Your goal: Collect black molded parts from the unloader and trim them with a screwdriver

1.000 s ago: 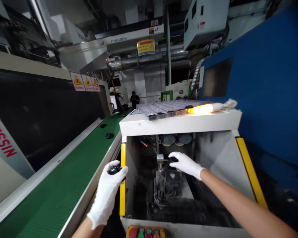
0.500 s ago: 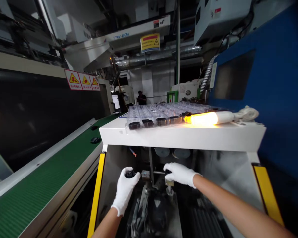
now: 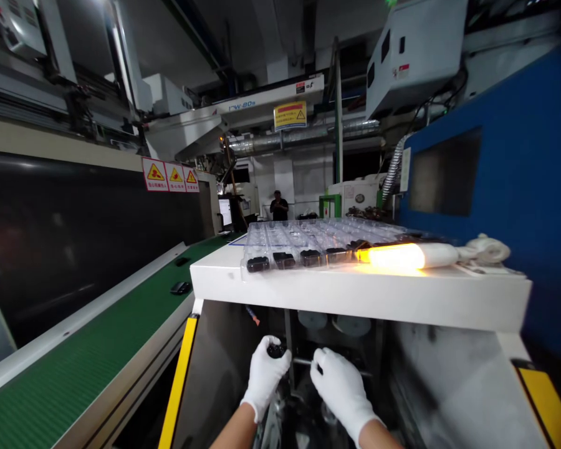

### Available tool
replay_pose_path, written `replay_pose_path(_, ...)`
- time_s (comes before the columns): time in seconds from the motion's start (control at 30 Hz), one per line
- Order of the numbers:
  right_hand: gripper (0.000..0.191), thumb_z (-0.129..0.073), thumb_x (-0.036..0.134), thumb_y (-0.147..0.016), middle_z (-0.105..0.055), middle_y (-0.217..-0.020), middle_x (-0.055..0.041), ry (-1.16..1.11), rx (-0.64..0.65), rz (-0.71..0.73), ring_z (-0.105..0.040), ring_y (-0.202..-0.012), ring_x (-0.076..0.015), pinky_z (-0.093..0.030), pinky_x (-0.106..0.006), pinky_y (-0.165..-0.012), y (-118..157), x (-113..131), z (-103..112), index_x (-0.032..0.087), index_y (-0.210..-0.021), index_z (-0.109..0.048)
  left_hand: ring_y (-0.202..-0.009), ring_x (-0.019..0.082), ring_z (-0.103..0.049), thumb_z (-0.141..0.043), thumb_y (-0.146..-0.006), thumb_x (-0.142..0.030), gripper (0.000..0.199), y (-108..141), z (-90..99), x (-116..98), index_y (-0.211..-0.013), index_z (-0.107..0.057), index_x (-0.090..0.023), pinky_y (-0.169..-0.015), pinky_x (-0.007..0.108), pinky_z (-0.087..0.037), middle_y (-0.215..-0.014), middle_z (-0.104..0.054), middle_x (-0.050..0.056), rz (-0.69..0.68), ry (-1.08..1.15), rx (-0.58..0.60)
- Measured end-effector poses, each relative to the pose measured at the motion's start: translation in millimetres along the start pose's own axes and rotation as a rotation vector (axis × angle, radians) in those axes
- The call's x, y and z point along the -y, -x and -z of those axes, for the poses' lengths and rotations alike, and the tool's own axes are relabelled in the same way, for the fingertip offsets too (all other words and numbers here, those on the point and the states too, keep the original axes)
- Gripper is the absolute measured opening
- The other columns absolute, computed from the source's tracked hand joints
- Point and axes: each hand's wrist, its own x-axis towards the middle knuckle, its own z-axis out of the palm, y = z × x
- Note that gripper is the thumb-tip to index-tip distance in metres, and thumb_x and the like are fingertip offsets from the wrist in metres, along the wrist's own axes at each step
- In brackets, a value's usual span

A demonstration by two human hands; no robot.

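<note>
The left hand, in a soft white cloth glove, gripped a shiny, black, rounded piece low in the middle of the frame. Just right of it, the right hand, in the same kind of glove, had its fingers curled around a small dark piece, mostly hidden. Above the hands, a bumpy, see-through plastic tray had a row of chunky black pieces along its front. A long, round lamp with a white end glowed yellow by the tray's front right corner.

On the pale beam at the top middle, "W-80" could be read in blue. The words on the yellow sign with a red stripe were too small to read. Three white signs with red edges and yellow triangles were at the left.

The tray and lamp lay on a smooth white metal shelf. A green belt with thin ridges ran along the lower left, with a flat, shiny black piece on it. A big blue machine wall filled the right side, and a person in dark clothes was far back in the dim room
</note>
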Motion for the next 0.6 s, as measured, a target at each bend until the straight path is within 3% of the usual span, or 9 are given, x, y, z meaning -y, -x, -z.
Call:
replay_pose_path(0.17, 0.025, -0.038, 0.026, -0.091, -0.067, -0.083, -0.0024, 0.010, 0.012, 0.007, -0.064, -0.078, -0.0178, -0.039, -0.030, -0.066, 2, -3, 1, 0.023, -0.079, -0.060, -0.053, 0.010, -0.048, -0.068, -0.067, -0.033, 0.025, -7, 2.0, 11, -0.071, -0.046, -0.022, -0.055, 0.025, -0.044, -0.061, -0.051, -0.006, 0.059, 0.074, 0.128)
replay_pose_path(0.4, 0.024, -0.040, 0.030, -0.092, -0.066, -0.082, -0.0019, 0.016, 0.025, -0.006, -0.062, -0.077, -0.0158, -0.034, -0.030, -0.064, 3, -5, 0, 0.022, -0.079, -0.059, -0.056, 0.010, -0.048, -0.068, -0.069, -0.039, 0.028, -9, 8.8, 20, -0.069, -0.046, -0.021, -0.059, 0.025, -0.044, -0.060, -0.052, -0.005, 0.045, 0.065, 0.264)
replay_pose_path(0.6, 0.024, -0.041, 0.029, -0.092, -0.066, -0.082, -0.0019, 0.034, -0.014, -0.013, -0.061, -0.076, -0.0157, -0.032, -0.030, -0.064, 1, -5, -4, 0.022, -0.078, -0.059, -0.064, 0.011, -0.047, -0.071, -0.064, -0.032, 0.023, -11, -7.5, 21, -0.065, -0.050, -0.020, -0.067, 0.025, -0.043, -0.065, -0.054, -0.004, -0.053, 0.024, 0.242)
